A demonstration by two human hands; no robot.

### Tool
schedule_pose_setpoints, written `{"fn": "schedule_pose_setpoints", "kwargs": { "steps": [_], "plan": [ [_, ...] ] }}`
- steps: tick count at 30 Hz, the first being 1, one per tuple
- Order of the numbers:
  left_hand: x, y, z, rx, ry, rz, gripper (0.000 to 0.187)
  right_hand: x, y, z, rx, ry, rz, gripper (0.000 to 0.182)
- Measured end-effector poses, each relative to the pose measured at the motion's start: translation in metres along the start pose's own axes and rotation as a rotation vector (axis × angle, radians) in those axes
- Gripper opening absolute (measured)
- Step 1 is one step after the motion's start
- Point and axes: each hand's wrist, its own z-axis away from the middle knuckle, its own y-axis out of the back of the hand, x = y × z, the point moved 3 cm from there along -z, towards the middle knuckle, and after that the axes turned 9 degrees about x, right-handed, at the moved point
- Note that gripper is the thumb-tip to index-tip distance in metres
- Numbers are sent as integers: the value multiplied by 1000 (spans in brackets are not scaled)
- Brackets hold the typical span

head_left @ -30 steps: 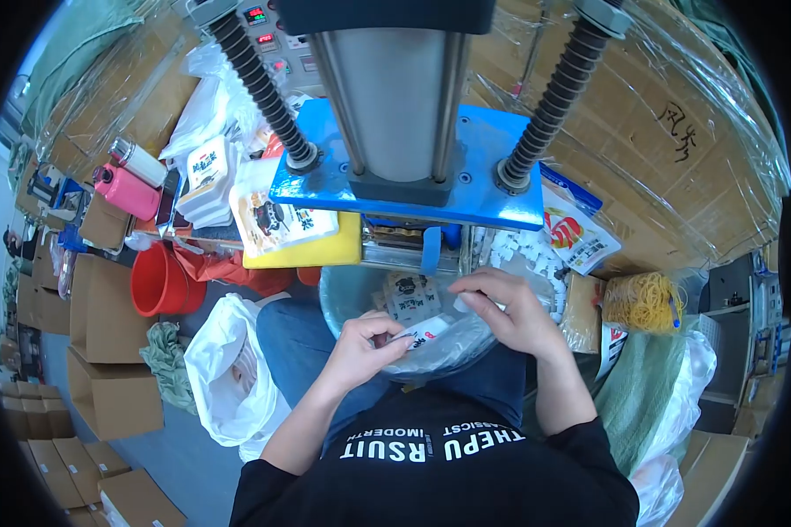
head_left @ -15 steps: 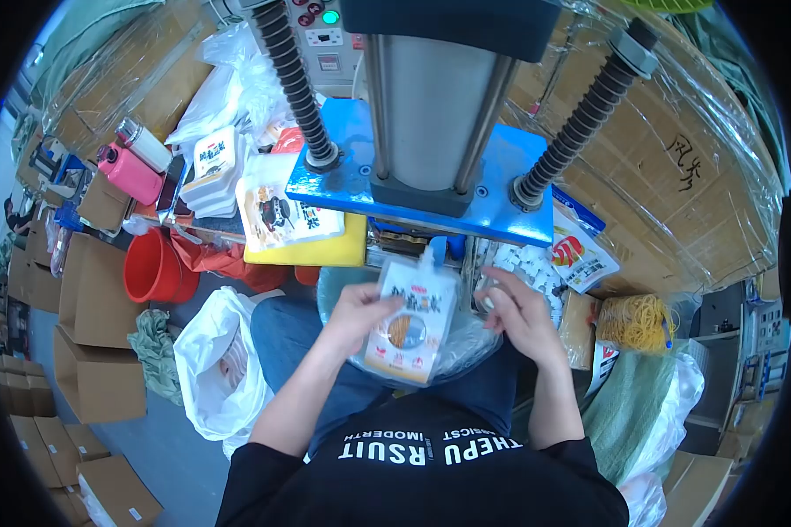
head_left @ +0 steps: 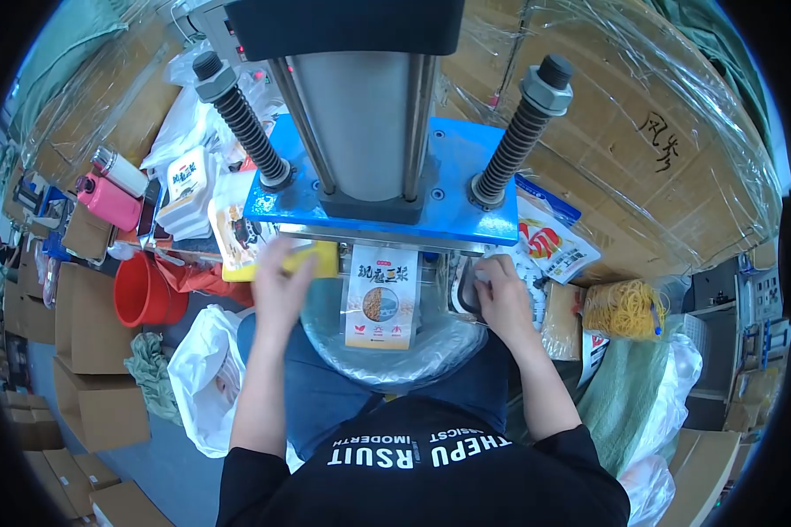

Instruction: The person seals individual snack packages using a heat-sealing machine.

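Observation:
A white printed pouch [head_left: 381,307] lies in front of the press, its upper end at the lower edge of the blue press plate [head_left: 387,215]. Neither hand touches the pouch. To its left, my left hand [head_left: 279,285] is raised, blurred, with fingers apart and nothing seen in them, close to the yellow pad [head_left: 323,260] and the stacked pouches [head_left: 230,230]. My right hand [head_left: 503,294] is closed, its curled fingers at a dark, rounded, pale-edged thing [head_left: 467,288] whose kind I cannot make out. White small pieces [head_left: 533,285] lie beyond it.
Two spring-wrapped posts [head_left: 248,132] flank the press cylinder [head_left: 352,123]. A red bucket [head_left: 141,290] and a white bag [head_left: 207,378] stand left. At right are a yellow twine roll [head_left: 622,309] and a big carton [head_left: 606,149]. A plastic-covered round surface [head_left: 395,364] sits below the pouch.
My left hand has let go of the pouch, which now lies at the press, and has moved left. My right hand has come to the dark thing. The view has shifted.

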Motion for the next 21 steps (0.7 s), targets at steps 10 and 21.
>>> {"fn": "schedule_pose_setpoints", "kwargs": {
  "steps": [10,21],
  "plan": [
    [-20,25,16,-16,-365,-247,28,21,20,9,133,-535,-697,20],
    [85,7,51,-330,-193,86,18,-85,17,-23,-429,123,-470,16]
  ]
}}
